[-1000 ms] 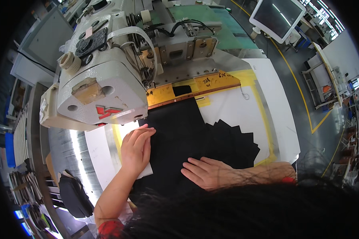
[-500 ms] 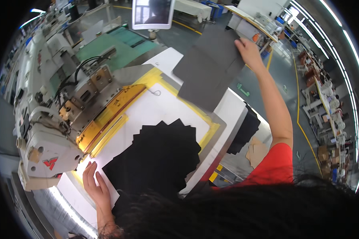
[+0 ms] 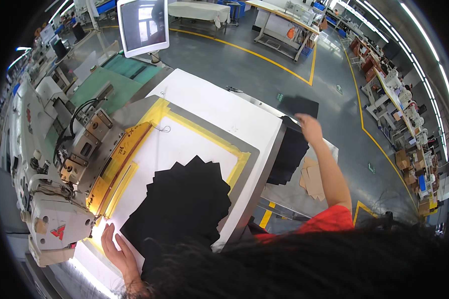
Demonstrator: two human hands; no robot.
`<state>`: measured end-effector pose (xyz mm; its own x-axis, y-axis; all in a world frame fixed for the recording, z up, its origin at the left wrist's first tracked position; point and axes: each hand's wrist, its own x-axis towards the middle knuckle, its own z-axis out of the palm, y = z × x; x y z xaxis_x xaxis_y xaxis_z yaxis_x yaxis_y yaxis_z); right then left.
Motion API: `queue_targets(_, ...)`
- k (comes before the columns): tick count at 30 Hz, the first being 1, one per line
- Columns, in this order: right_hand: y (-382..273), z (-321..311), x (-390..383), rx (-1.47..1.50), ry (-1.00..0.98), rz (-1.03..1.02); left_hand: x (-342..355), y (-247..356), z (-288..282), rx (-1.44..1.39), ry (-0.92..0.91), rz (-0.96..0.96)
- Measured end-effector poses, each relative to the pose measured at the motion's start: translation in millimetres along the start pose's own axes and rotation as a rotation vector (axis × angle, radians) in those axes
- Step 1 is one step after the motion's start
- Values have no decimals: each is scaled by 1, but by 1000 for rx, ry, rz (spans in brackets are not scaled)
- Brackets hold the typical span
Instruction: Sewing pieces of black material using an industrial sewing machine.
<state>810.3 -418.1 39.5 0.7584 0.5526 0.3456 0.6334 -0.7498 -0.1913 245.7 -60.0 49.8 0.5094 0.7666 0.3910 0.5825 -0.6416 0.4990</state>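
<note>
My left hand (image 3: 118, 254) lies with stretched fingers on the white work surface, under the lit front end of the machine head (image 3: 55, 222). Close by its right side is a fanned stack of black flat panels (image 3: 182, 204); whether the fingertips touch it I cannot tell. Out to the right, my right hand (image 3: 310, 128) is closed at the near edge of a thin dark panel (image 3: 302, 105), which stretches away beyond the fingers. Below that panel, a pile of black panels (image 3: 289, 154) lies on a side table, partly hidden by the hand.
A yellow clamp bar (image 3: 119, 164) runs along the machine's left side. Yellow tape (image 3: 204, 132) frames the white sheet. Beige pieces (image 3: 312, 179) lie on the side table. A monitor (image 3: 143, 27) stands at the back left, near a green surface (image 3: 97, 87).
My right hand has swung the dark panel away from above the white table to the right, over the side pile. My left hand stays at the surface. The whole view has shifted.
</note>
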Motion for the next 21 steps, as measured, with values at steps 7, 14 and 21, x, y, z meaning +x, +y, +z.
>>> queue_targets(7,15,22,-30,95,-691,116,1,1,-7,-8,24,60)
queue_targets(14,-197,-34,48,535,-95,-162,14,22,-24,16,74,281)
queue_targets(21,-407,5,-32,767,-667,-1194,-57,36,-98,239,56,129)
